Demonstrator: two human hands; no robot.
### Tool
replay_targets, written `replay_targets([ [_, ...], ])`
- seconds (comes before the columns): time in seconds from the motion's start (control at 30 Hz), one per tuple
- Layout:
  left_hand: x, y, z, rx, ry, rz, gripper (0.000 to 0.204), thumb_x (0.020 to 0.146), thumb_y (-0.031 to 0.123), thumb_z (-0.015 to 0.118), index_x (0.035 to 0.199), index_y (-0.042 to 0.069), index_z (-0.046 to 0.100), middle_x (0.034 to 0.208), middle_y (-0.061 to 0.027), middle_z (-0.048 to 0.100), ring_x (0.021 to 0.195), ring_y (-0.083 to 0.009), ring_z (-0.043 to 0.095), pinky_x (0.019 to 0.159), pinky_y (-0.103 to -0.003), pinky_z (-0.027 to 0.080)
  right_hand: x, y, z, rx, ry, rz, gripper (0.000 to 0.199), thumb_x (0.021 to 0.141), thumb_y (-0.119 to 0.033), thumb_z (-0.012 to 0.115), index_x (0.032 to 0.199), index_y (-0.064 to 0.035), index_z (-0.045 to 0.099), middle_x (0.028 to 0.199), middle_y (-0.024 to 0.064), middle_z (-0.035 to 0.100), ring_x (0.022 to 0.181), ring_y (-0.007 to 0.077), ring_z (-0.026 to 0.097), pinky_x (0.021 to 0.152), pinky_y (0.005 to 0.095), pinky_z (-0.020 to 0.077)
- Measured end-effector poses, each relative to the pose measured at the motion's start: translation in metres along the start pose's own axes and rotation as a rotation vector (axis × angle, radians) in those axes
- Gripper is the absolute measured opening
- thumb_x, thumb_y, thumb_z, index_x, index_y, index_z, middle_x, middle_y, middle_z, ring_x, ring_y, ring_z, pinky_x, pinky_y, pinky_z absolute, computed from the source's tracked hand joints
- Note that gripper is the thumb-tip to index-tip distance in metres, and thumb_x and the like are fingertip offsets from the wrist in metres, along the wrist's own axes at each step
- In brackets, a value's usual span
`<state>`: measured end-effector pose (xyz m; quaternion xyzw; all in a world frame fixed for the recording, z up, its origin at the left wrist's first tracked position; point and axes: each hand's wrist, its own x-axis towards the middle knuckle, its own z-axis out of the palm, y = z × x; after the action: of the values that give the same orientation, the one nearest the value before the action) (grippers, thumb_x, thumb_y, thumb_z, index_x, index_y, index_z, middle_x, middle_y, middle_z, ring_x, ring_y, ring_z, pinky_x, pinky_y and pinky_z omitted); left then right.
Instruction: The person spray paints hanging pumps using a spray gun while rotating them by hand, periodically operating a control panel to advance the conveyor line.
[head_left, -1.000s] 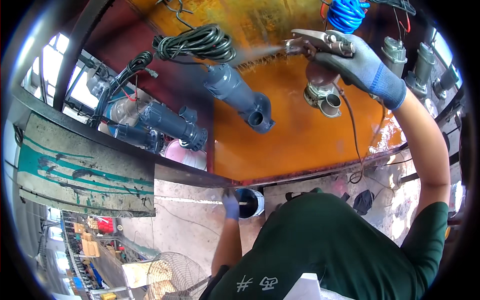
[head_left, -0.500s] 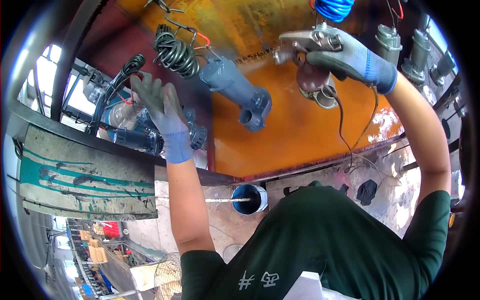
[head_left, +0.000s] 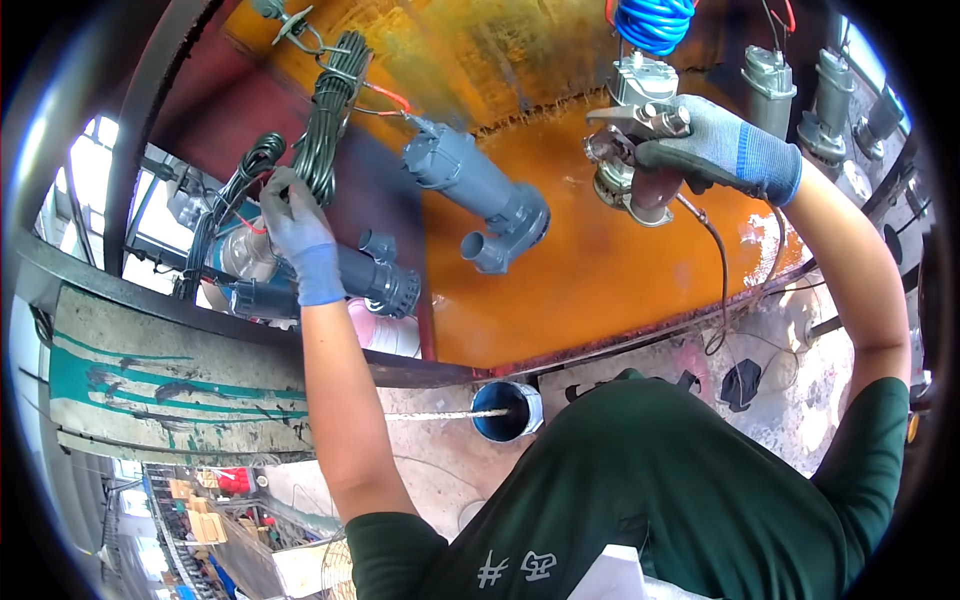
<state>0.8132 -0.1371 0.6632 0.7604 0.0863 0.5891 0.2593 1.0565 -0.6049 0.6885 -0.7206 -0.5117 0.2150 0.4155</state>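
Note:
My right hand [head_left: 705,150], in a grey-blue knit glove with a dark palm, grips a metal spray gun [head_left: 640,120] with a reddish-brown cup [head_left: 656,187] beneath it. A hose [head_left: 715,235] trails down from the gun. My left hand [head_left: 295,222], gloved alike, has its fingers curled at the lower end of a dark cable coil [head_left: 332,115]; the exact hold is partly hidden. Right of that coil a blue-grey pump [head_left: 470,185] hangs tilted by a hook, its outlet toward me. The gun points toward this pump, apart from it.
More grey pumps [head_left: 768,90] hang at the right, one unpainted pump [head_left: 640,75] behind the gun beneath a blue coiled hose [head_left: 655,22]. Painted pumps [head_left: 385,285] hang at the left. An orange-stained booth panel [head_left: 600,290] stands ahead. A blue bucket [head_left: 505,412] with a stick sits below.
My left hand has moved down-left and its fingers have curled in. The cable coil and pump have turned, the outlet swinging left. My right hand has lowered the spray gun slightly.

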Motion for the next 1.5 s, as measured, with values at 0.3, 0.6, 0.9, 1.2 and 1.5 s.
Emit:
replay_targets([
  [0.3,0.048,-0.027,0.012,0.544,0.075,-0.09,0.023,0.1,0.004,0.06,0.121,-0.006,0.059,0.117,-0.0232,0.069,0.109,-0.034,0.068,0.097,-0.041,0.052,0.014,0.006,-0.019,-0.002,0.275,-0.11,0.033,0.106,-0.035,0.066,0.11,-0.0018,0.068,0.08,0.008,0.076,0.069,0.014,0.076,0.06,0.0245,0.058],
  [0.6,0.078,-0.065,-0.003,0.542,0.024,-0.051,0.009,0.101,0.003,0.062,0.11,0.0,0.065,0.096,-0.0083,0.07,0.08,-0.0145,0.069,0.072,-0.03,0.056,0.001,-0.024,-0.032,-0.189,0.148,-0.17,0.035,0.103,-0.032,0.069,0.121,-0.0027,0.071,0.083,0.0063,0.073,0.071,0.0117,0.068,0.065,0.0307,0.0577],
  [0.9,0.07,-0.078,-0.022,0.452,0.038,-0.134,0.015,0.099,0.007,0.064,0.113,0.001,0.066,0.104,-0.0156,0.073,0.091,-0.0289,0.072,0.085,-0.041,0.057,0.015,-0.05,-0.029,-0.278,-0.023,-0.14,0.023,0.095,-0.022,0.076,0.105,-0.0028,0.068,0.083,0.0047,0.067,0.072,0.0142,0.064,0.068,0.0327,0.0536],
  [1.2,0.028,-0.014,0.01,0.231,0.023,-0.104,0.013,0.101,0.006,0.062,0.112,0.002,0.059,0.095,-0.0057,0.062,0.07,-0.0124,0.06,0.058,-0.027,0.052,0.021,-0.051,0.02,-0.299,-0.141,-0.156,0.025,0.101,-0.025,0.066,0.113,-0.0033,0.069,0.078,0.0089,0.078,0.068,0.0152,0.077,0.064,0.0306,0.0627],
  [1.5,0.015,-0.02,0.008,0.211,-0.004,-0.049,0.017,0.095,0.007,0.067,0.111,0.001,0.063,0.109,-0.0153,0.068,0.103,-0.0318,0.063,0.096,-0.042,0.049,0.027,-0.07,0.024,-0.309,0.129,-0.179,0.025,0.097,-0.023,0.072,0.11,-0.0029,0.065,0.09,0.0123,0.067,0.082,0.0255,0.067,0.076,0.0387,0.0535],
])
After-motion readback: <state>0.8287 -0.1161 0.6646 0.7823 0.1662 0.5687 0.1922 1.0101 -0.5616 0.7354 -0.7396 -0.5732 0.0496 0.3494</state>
